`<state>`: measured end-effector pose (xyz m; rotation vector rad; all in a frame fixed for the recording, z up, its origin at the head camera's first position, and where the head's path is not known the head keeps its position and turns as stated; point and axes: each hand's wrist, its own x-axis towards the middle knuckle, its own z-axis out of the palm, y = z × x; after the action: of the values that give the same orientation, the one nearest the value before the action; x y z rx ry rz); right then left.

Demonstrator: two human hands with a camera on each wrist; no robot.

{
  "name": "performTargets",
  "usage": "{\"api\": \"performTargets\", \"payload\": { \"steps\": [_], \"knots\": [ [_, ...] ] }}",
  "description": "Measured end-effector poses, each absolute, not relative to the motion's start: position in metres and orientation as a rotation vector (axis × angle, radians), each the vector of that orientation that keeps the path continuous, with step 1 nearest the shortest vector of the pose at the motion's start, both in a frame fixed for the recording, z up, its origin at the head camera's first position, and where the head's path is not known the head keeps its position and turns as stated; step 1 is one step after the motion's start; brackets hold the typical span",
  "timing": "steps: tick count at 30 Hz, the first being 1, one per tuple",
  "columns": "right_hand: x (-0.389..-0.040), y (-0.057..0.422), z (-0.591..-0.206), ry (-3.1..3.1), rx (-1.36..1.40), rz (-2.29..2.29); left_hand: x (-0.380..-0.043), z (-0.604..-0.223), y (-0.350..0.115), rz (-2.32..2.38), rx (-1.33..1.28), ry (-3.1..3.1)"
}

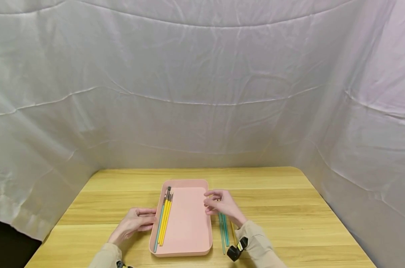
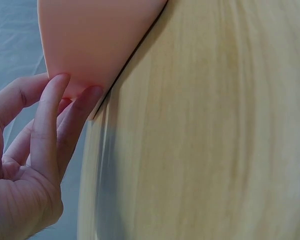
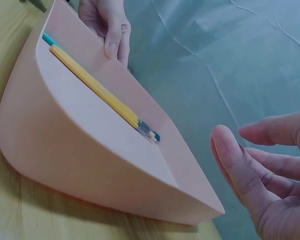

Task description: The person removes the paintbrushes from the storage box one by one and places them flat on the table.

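Observation:
A pink tray (image 1: pixel 189 223) stands on the table with several paintbrushes (image 1: pixel 165 219), yellow and teal, lying along its left side. My left hand (image 1: pixel 135 223) pinches the tray's left wall, its thumb over the rim and its fingers on the outside, as the left wrist view (image 2: pixel 40 140) confirms. At the tray's right rim hovers my right hand (image 1: pixel 224 204), fingers loosely bent with thumb and fingertips apart. Nothing is visibly held in it in the right wrist view. Beneath and beside that hand lie teal paintbrushes (image 1: pixel 226 232) and a yellow paintbrush (image 1: pixel 233 232), their upper ends partly hidden.
The wooden table (image 1: pixel 279 223) extends on both sides of the tray. Grey-white cloth (image 1: pixel 202 123) hangs behind it and along both sides. A black wrist device (image 1: pixel 237 249) sits at the right sleeve, close to the loose brushes.

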<state>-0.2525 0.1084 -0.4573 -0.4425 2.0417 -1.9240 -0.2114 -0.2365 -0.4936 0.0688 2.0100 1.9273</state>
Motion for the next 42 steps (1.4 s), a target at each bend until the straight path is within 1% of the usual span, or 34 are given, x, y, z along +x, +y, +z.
{"api": "performTargets", "payload": {
  "steps": [25,34,42],
  "knots": [
    [-0.261,0.064,-0.445,2.040,-0.435,-1.858,-0.211,-0.492,-0.237,1.919,0.083,2.012],
    [-0.265,0.054,-0.445,2.038,-0.473,-1.843,-0.210,-0.492,-0.237,1.922,0.083,2.009],
    [-0.266,0.036,-0.446,2.032,-0.454,-1.822,-0.211,-0.491,-0.237,1.927,0.080,2.000]
  ]
}}
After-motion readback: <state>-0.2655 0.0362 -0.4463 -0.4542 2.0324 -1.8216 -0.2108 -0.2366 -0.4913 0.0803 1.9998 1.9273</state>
